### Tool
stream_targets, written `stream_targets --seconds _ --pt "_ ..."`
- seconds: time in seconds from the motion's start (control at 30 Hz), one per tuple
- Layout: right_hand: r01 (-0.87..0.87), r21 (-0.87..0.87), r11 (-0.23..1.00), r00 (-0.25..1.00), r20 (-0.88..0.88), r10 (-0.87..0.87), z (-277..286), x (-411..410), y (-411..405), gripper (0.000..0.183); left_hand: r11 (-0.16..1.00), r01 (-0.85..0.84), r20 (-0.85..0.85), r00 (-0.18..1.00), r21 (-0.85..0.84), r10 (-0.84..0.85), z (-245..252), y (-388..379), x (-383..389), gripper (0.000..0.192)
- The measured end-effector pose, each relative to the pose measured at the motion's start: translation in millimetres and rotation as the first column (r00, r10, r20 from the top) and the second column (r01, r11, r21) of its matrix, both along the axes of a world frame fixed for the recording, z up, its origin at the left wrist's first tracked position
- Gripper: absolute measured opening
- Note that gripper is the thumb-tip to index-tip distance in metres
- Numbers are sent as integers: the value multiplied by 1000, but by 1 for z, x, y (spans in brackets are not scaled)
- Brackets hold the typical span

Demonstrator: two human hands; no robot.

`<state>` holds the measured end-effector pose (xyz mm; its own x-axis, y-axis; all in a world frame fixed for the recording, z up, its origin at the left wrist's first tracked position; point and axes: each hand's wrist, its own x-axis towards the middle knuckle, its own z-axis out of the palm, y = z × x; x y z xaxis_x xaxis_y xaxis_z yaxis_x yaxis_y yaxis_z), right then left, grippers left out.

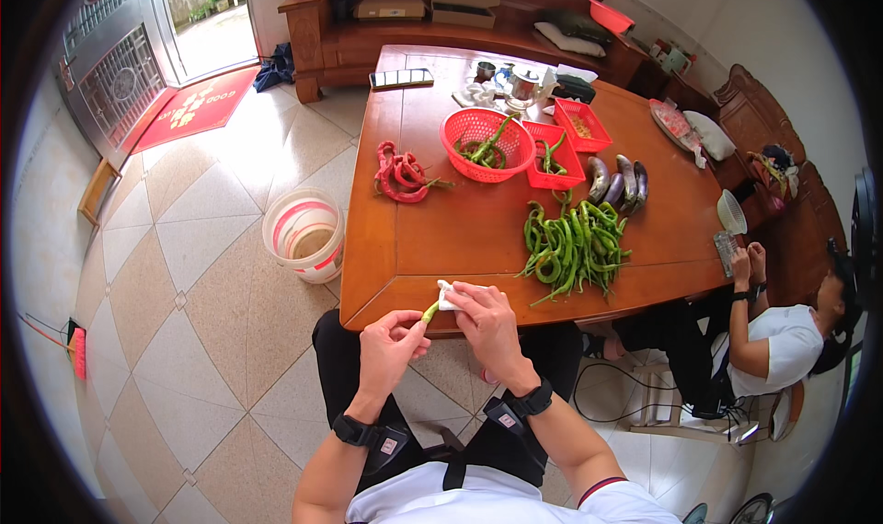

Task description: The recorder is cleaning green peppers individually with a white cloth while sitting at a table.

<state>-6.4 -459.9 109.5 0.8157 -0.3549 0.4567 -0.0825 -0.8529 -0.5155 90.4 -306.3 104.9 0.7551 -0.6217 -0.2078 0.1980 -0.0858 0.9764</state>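
My left hand (393,348) pinches one end of a green chili pepper (430,312) over the near edge of the wooden table (455,241). In my right hand (486,320) is a folded white cloth or tissue (448,296), which touches the pepper's upper part and partly hides it. A pile of long green peppers (576,244) lies to the right, beyond my right hand. Red peppers (401,173) lie farther back at the left. Between them stands a round red basket (486,144) with green peppers in it, beside a square red basket (555,157) that also holds green peppers.
Several eggplants (624,182) lie behind the pile. Another red basket (583,125), a teapot (523,86) and a phone (401,78) are at the back. A plastic bucket (303,234) stands on the floor at left. Another person (772,348) sits at right, hands near a clear container (726,251).
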Motion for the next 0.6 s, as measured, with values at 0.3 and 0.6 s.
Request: stream_targets --seconds 0.3,0.6 --pt "50 83 995 995 87 -57 17 -4 12 34 1000 -11 -6 1000 1 11 -3 1 0 22" --pt "-85 -6 996 996 41 85 1 4 27 33 999 8 -13 1000 -54 -9 -5 0 0 23"
